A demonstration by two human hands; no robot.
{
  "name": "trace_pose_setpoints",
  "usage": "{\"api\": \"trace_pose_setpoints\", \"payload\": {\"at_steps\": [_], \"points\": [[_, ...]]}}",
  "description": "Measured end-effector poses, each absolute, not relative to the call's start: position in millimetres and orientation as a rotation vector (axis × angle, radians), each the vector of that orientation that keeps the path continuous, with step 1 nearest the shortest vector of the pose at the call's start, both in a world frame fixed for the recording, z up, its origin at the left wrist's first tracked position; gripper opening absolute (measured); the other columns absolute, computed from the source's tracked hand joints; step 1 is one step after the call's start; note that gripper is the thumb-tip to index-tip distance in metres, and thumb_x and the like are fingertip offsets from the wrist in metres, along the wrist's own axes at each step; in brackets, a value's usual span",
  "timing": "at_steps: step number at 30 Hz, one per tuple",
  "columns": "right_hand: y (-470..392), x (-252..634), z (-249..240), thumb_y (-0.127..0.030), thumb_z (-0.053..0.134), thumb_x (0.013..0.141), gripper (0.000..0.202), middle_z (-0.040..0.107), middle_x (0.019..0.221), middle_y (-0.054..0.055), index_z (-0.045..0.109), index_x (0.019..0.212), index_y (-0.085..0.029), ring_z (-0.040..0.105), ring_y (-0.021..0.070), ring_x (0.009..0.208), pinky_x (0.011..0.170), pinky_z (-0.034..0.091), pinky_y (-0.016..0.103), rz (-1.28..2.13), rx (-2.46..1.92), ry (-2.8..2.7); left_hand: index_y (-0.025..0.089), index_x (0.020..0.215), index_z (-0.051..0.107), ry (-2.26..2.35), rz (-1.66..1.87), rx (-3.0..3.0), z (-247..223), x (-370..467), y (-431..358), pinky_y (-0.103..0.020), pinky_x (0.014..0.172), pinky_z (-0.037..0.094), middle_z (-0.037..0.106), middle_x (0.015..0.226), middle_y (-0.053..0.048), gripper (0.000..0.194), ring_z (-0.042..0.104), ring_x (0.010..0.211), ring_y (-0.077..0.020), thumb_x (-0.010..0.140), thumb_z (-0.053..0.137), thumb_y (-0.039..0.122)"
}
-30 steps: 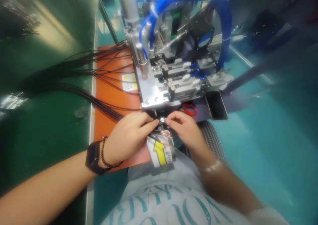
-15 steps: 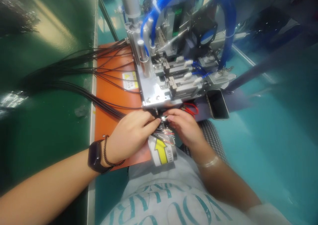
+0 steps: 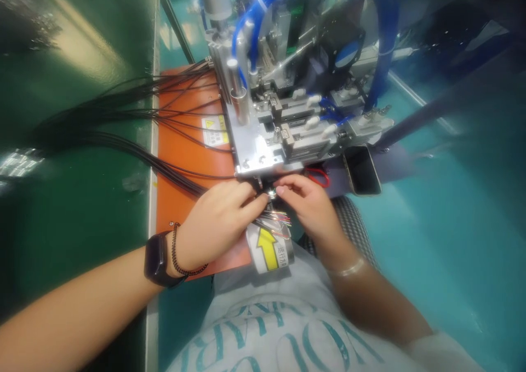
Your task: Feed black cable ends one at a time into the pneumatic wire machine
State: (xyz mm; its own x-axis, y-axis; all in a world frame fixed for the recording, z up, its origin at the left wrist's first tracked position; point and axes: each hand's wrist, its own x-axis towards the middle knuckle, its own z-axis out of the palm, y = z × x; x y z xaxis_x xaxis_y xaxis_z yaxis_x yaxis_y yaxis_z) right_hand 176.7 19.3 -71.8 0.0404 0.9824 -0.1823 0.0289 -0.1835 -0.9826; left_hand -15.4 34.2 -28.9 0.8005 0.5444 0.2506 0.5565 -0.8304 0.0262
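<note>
My left hand (image 3: pixel 222 213) is closed, back up, at the front edge of the machine, with thumb and forefinger pinched at a thin black cable. A small bright piece (image 3: pixel 272 193) shows between the fingertips of both hands, too small to name. My right hand (image 3: pixel 310 205) is closed in a pinch just right of it; what it grips is hidden. Black cables (image 3: pixel 172 175) run from the left under my left hand. Their split ends, thin coloured wires (image 3: pixel 280 217), stick out below my left thumb, above a white label with a yellow arrow (image 3: pixel 268 250).
The machine (image 3: pixel 263 150), with metal slides and blue air hoses (image 3: pixel 382 43), stands directly beyond my hands on an orange plate (image 3: pixel 189 169). A phone (image 3: pixel 364 169) lies right, near a red wire loop (image 3: pixel 322 178). More black cables (image 3: pixel 123 95) cross from the green surface (image 3: pixel 82 224).
My right hand has shifted slightly, and its fingertips sit a little away from the bright piece. My left hand stays almost in place. The view has moved slightly.
</note>
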Motion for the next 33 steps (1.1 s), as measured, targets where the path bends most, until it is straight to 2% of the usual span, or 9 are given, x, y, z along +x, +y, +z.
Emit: {"api": "trace_pose_setpoints", "payload": {"at_steps": [5, 15, 27, 31, 33], "points": [[19, 177, -73, -0.03, 0.064, 0.078, 0.013, 0.068, 0.088, 0.002, 0.066, 0.085, -0.02, 0.062, 0.0163, 0.08, 0.073, 0.049, 0.028, 1.333, -1.325, -1.115, 0.017, 0.11, 0.058, -0.901, -0.394, -2.941, -30, -16, 34, -0.031, 0.067, 0.043, 0.059, 0.089, -0.008, 0.025, 0.052, 0.079, -0.0173, 0.09, 0.042, 0.016], [19, 179, -67, -0.023, 0.061, 0.077, 0.006, 0.065, 0.079, 0.002, 0.065, 0.077, -0.019, 0.057, 0.0149, 0.071, 0.064, 0.044, 0.027, 1.169, -1.46, -1.283, 0.022, 0.121, 0.053, -0.96, -0.259, -2.92, -31, -14, 33, -0.029, 0.061, 0.038, 0.054, 0.089, -0.007, 0.034, 0.047, 0.075, -0.0178, 0.091, 0.04, 0.016], [24, 174, -72, -0.024, 0.053, 0.078, 0.014, 0.052, 0.065, -0.003, 0.054, 0.065, -0.017, 0.048, 0.012, 0.064, 0.061, 0.04, 0.024, 1.453, -1.426, -1.197, 0.017, 0.12, 0.053, -0.911, 0.076, -2.807, -11, 2, 25, -0.035, 0.061, 0.04, 0.053, 0.087, -0.007, 0.037, 0.048, 0.073, -0.0218, 0.084, 0.046, 0.012], [22, 176, -76, -0.026, 0.056, 0.08, 0.01, 0.059, 0.077, -0.001, 0.062, 0.082, -0.018, 0.053, 0.013, 0.069, 0.065, 0.044, 0.026, 1.377, -1.395, -1.227, 0.017, 0.118, 0.053, -0.962, -0.043, -2.816, -15, -6, 25, -0.033, 0.062, 0.042, 0.057, 0.092, -0.007, 0.033, 0.051, 0.075, -0.0205, 0.087, 0.044, 0.013], [21, 178, -76, -0.025, 0.054, 0.083, 0.017, 0.062, 0.087, 0.002, 0.065, 0.096, -0.02, 0.056, 0.0138, 0.075, 0.069, 0.045, 0.027, 1.333, -1.349, -1.293, 0.016, 0.109, 0.056, -1.062, -0.092, -2.796, -16, -12, 24, -0.032, 0.062, 0.044, 0.059, 0.095, -0.007, 0.025, 0.054, 0.08, -0.0208, 0.088, 0.042, 0.014]]}}
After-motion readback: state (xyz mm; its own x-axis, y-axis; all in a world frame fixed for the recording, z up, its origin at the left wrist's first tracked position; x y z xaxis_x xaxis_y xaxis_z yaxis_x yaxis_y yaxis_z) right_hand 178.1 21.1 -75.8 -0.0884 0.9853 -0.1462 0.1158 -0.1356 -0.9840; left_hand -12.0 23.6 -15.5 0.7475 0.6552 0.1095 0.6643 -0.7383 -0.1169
